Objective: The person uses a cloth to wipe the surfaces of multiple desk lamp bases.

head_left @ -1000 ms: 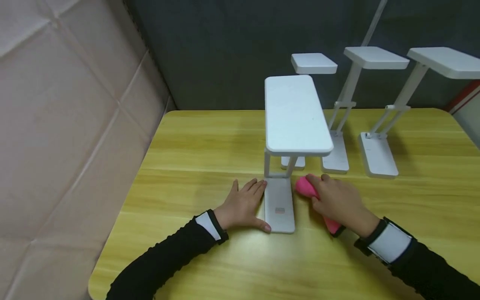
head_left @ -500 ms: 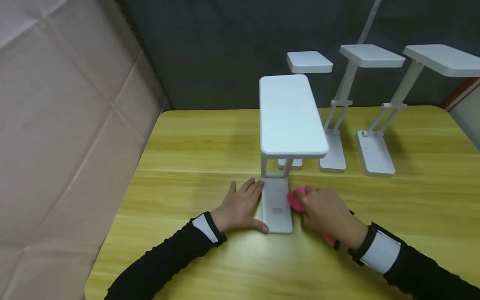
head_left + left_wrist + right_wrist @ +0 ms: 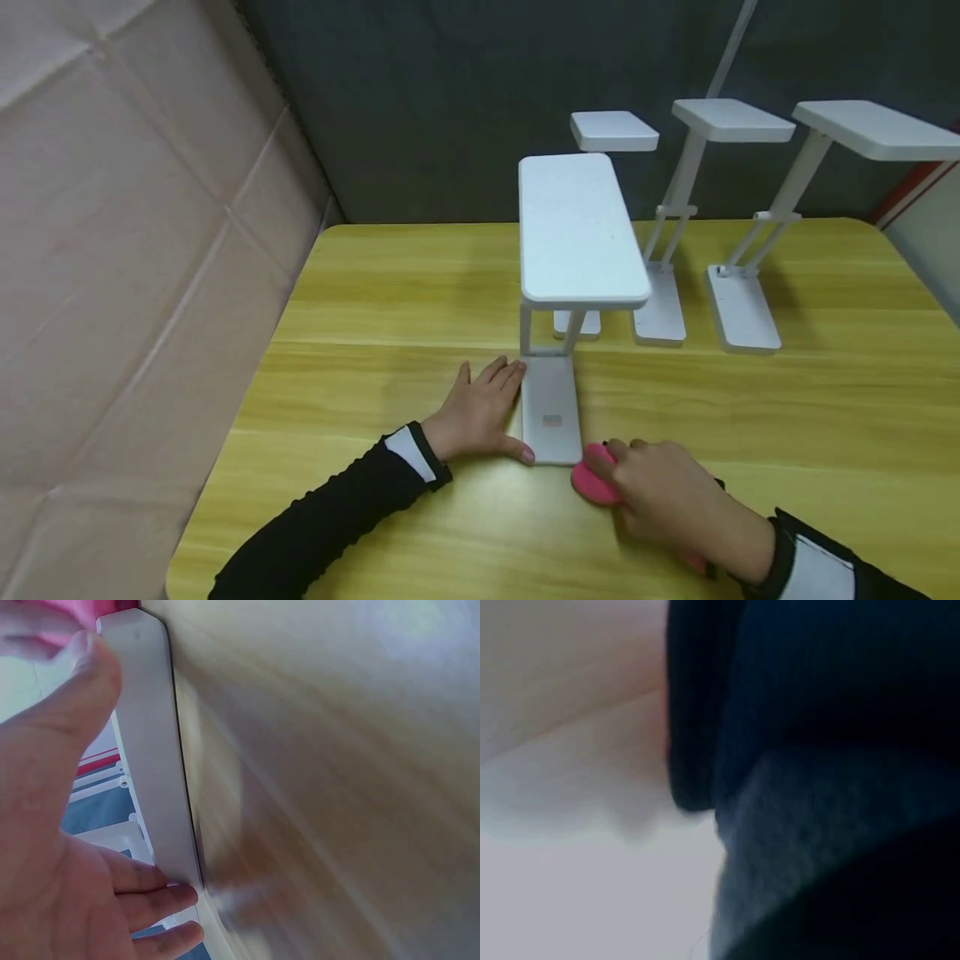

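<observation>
A white folding stand with a flat rectangular top (image 3: 581, 233) stands mid-table on its narrow base (image 3: 551, 396). My left hand (image 3: 476, 417) lies along the base's left side, fingers straight, with the thumb by the front corner. In the left wrist view, this hand's thumb and fingertips meet the edge of the base (image 3: 150, 742). My right hand (image 3: 671, 500) grips a pink cloth-like thing (image 3: 597, 477), whose rounded front shows at the base's front right corner; the palm hides most of it. The right wrist view is filled largely by dark, blurred sleeve (image 3: 810, 847).
Behind the near stand, white stands of the same kind occupy the back right: a small-topped one (image 3: 613, 132), a middle one (image 3: 731, 121) and a right one (image 3: 873, 129). The wood-grain table (image 3: 375, 292) meets a pale quilted panel (image 3: 150, 275) at left and a dark backdrop (image 3: 420, 108).
My right hand has slid the pink cloth-like thing toward me along the base's right side, down to its front corner. The left hand stays at the base. The head view has shifted slightly.
</observation>
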`<act>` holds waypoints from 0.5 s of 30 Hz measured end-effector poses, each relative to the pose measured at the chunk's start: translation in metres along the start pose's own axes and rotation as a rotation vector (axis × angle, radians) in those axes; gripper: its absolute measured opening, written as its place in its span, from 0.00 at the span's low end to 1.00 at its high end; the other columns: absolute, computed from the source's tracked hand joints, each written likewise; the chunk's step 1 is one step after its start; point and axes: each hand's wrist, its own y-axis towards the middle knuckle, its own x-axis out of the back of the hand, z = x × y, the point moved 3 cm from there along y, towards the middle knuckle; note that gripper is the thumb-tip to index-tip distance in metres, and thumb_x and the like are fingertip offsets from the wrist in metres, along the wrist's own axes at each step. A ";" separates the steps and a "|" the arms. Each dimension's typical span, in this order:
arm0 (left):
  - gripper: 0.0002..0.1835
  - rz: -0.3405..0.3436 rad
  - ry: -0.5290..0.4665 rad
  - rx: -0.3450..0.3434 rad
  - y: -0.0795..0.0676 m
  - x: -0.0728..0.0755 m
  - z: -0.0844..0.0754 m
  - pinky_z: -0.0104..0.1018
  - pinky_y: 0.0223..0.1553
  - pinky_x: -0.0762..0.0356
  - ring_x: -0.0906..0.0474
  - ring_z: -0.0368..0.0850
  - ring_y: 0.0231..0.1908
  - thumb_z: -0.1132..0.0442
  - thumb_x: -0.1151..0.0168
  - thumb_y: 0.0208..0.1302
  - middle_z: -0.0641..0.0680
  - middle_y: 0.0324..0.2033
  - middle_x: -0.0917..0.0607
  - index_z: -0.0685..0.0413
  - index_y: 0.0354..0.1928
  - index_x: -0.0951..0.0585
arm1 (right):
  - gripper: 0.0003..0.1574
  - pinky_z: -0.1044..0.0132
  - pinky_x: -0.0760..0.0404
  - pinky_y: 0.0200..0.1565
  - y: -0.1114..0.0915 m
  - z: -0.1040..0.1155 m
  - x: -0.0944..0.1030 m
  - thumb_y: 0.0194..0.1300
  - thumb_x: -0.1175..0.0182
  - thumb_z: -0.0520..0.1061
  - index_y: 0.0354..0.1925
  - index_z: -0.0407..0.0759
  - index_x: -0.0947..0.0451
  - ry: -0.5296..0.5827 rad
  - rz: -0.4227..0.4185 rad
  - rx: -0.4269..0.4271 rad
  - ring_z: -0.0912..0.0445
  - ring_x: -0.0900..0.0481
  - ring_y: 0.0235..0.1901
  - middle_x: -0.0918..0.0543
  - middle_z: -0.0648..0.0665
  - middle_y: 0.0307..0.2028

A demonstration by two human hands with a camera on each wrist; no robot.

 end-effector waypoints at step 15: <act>0.65 0.004 -0.011 0.003 0.000 -0.001 0.000 0.67 0.58 0.52 0.58 0.52 0.67 0.20 0.48 0.37 0.55 0.68 0.49 0.56 0.68 0.56 | 0.27 0.68 0.32 0.16 0.030 0.040 -0.024 0.48 0.43 0.47 0.51 0.53 0.29 0.028 -0.056 0.213 0.58 0.28 0.24 0.23 0.49 0.34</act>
